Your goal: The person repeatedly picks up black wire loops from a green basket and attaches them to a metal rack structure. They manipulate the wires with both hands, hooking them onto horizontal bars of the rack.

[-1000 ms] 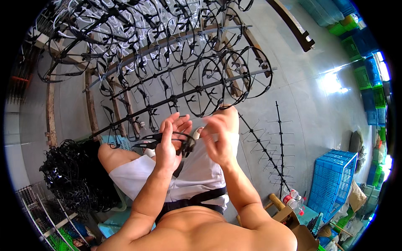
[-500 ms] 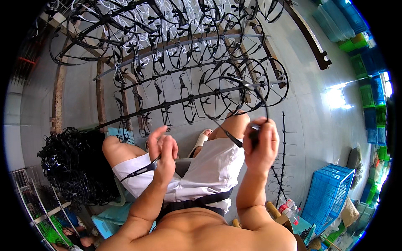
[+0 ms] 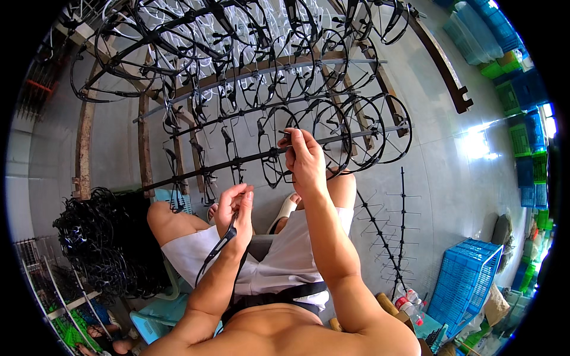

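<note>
My left hand point(image 3: 236, 216) is closed around a black glasses frame point(image 3: 224, 239), whose thin arms trail down past the wrist over my white shorts. My right hand point(image 3: 306, 161) reaches forward to the nearest rod point(image 3: 231, 164) of the rack, its fingertips pinched on a small dark part of another black glasses frame point(image 3: 284, 139). Fingers cover most of that part, and whether it sits on a hook cannot be made out. More black frames point(image 3: 377, 130) bent into loops hang along the same rod, right of my hand.
Behind stand further rods of black frames, with white ones point(image 3: 249, 15) beyond. A heap of black frames point(image 3: 104, 243) lies at left. Hooked rods point(image 3: 402, 225) rest on the floor at right, near a blue crate point(image 3: 466, 285) and plastic bottles point(image 3: 409, 302).
My right hand has gone forward and left, from above my right knee to the rod, carrying the curved black frame. My left hand stays near my lap, its frame now hanging more steeply.
</note>
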`<state>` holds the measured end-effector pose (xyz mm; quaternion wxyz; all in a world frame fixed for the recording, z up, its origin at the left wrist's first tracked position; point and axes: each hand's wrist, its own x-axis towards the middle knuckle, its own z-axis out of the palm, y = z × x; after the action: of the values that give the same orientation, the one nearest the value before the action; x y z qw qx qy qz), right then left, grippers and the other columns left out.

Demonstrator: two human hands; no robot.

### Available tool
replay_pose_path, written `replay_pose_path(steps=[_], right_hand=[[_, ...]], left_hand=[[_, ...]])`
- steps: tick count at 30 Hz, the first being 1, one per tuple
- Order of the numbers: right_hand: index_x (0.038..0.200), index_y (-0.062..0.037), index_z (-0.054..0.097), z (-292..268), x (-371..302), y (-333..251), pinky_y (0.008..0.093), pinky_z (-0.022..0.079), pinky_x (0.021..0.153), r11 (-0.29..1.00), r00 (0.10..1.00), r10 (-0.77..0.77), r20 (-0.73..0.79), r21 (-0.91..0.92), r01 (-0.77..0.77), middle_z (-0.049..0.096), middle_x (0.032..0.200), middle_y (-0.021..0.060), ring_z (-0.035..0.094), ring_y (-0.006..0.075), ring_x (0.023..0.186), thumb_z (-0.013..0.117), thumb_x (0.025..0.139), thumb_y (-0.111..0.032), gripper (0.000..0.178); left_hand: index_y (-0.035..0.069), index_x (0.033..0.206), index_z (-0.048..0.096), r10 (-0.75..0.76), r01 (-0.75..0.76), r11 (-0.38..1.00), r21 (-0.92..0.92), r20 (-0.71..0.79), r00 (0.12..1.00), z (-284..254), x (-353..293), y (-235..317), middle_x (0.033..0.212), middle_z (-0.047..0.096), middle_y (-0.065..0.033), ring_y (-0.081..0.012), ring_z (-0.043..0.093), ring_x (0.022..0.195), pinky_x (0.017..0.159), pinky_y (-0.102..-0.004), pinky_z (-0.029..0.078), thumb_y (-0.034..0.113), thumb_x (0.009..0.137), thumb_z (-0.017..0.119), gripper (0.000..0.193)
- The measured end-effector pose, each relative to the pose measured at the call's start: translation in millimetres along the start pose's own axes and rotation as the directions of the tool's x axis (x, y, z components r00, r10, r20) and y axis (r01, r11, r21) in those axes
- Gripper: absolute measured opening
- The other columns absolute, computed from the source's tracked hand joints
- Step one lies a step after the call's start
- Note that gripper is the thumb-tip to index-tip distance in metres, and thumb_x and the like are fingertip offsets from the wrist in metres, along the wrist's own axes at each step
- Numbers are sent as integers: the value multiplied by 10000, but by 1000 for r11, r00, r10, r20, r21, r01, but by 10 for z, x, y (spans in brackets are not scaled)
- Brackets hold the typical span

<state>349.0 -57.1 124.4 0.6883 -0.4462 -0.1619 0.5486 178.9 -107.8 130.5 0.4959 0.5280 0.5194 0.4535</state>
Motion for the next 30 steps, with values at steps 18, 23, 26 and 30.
replay_pose_path(steps=[18,23,26,30], right_hand=[[1164,0,541,-303,-413,446,219,398,760,978,980,-185,70,112,177,592,905,15,489,75,822,470,974,-203,287],[1241,-17,510,-291,-569,468,170,382,730,973,974,-216,70,95,209,560,998,-26,491,41,862,600,891,-84,367],[1195,-12,550,-189,-634,481,182,414,729,962,973,-229,0,154,226,579,959,-21,514,47,834,629,857,-30,347],[1123,1,593,-196,-646,485,198,443,747,937,972,-218,-86,259,233,611,962,11,550,64,839,645,824,23,304]], left_hand=[[-1,1014,588,-2,0,989,-149,-10,1000,29,210,88,940,673,-59,-62,565,736,659,-201,457,95,888,620,162],[6,990,596,-70,66,977,-203,-14,997,61,266,108,907,671,-48,-51,564,751,664,-188,444,85,874,637,147],[10,993,592,-42,42,983,-176,4,999,53,211,77,920,670,-56,-58,573,770,681,-195,451,73,868,642,149],[11,1007,582,-51,52,981,-189,14,999,40,154,34,933,669,-71,-72,583,799,711,-203,462,60,871,634,153]])
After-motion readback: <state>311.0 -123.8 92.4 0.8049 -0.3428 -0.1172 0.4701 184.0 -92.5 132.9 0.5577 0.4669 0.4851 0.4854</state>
